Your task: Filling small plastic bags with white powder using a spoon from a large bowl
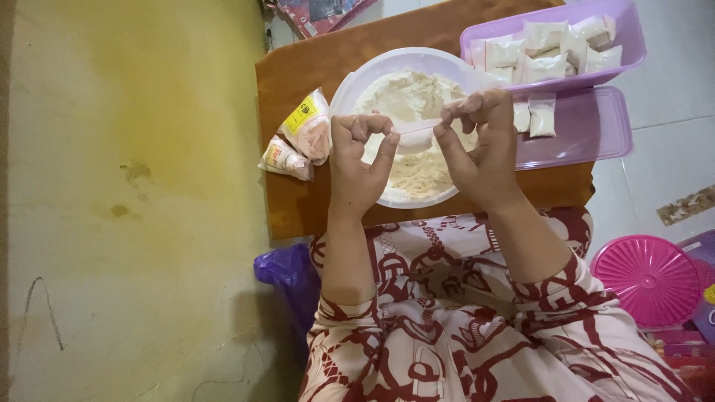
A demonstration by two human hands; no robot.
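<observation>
Two hands worked together above the round white plastic bowl of pale flour [406, 97]. Your left hand [361, 167] rose from the forearm with wrist straight, thumb and forefinger pinched on one end of a small clear plastic pouch [417, 128]. Your right hand [480, 145] came in from the other side, fingers curled down, gripping the pouch's far end, so it stretched level between them just over the flour. The bowl sat on the brown worktop [298, 208]. Left of it lay two sealed packets with yellow and red labels [302, 138], touching each other. Beyond your right hand, a shallow purple plastic tray [629, 41] held many small white filled pouches, and two more [535, 115] rested on the flat purple lid [588, 130] beside it.
</observation>
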